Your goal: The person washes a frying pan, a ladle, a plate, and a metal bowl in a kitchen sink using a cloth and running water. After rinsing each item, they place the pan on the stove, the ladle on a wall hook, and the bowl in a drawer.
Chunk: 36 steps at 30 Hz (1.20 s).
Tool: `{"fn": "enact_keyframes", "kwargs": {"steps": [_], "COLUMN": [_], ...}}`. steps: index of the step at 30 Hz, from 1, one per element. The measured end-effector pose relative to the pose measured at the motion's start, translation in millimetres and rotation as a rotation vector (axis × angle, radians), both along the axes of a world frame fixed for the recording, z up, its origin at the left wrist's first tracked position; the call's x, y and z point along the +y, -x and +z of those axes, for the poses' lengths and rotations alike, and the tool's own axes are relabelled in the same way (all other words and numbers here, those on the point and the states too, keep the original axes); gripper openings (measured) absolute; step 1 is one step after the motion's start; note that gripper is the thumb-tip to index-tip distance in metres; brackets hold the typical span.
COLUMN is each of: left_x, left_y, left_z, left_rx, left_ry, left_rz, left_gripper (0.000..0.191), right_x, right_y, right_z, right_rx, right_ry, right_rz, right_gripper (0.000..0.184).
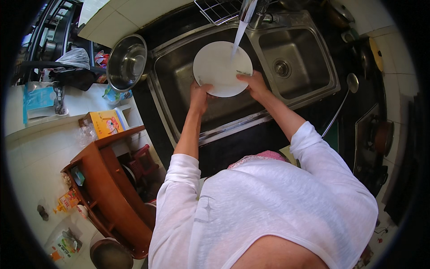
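Between my two hands is a round white plate [220,74], held above the large basin of a stainless steel double sink [221,127]. My left hand [200,95] grips its lower left rim, thumb on the upper face. On the right rim, my right hand [256,84] has its thumb over the plate, beside a small dark patterned mark. Water [239,35] streams from the faucet [248,11] onto the plate's upper right part. The fingers under the plate are mostly hidden.
A steel bowl [127,63] stands tilted left of the sink. The smaller basin [292,57] with its drain lies right. A wire rack [218,11] sits behind the sink, and a long-handled ladle [352,83] rests on the right counter. A wooden cabinet [117,195] is at lower left.
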<state>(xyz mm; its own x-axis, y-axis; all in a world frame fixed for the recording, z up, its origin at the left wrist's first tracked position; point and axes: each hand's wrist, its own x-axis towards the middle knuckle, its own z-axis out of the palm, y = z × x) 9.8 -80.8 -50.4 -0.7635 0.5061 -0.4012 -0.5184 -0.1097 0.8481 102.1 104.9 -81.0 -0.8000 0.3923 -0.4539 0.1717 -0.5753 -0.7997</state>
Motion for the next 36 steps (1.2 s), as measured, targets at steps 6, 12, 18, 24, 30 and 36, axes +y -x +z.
{"fn": "enact_keyframes", "kwargs": {"steps": [6,12,18,24,30,36], "left_x": [0,-3,-3,-7,-10,-9], "left_y": [-25,-18,-22,-24,-19,-22], "left_z": [21,3,4,10,2,1], "left_rx": [0.012,0.066,0.11,0.052,0.096,0.06], "left_ry": [0.137,0.101,0.175,0.101,0.15,0.144], "left_rz": [0.065,0.165,0.174,0.221,0.29,0.272], "left_gripper": [0.037,0.039,0.038,0.039,0.038,0.039], "right_x": [18,2,-11,-3,-4,0], "right_y": [34,7,0,11,3,3], "right_z": [-18,-10,-9,-17,-6,-7], "right_rx": [-0.173,-0.04,-0.075,-0.075,0.013,0.036], "right_ry": [-0.533,-0.163,-0.112,-0.14,0.033,0.126], "right_rz": [0.044,0.03,-0.002,0.075,0.15,0.164], "right_gripper": [0.026,0.034,0.035,0.032,0.05,0.05]}}
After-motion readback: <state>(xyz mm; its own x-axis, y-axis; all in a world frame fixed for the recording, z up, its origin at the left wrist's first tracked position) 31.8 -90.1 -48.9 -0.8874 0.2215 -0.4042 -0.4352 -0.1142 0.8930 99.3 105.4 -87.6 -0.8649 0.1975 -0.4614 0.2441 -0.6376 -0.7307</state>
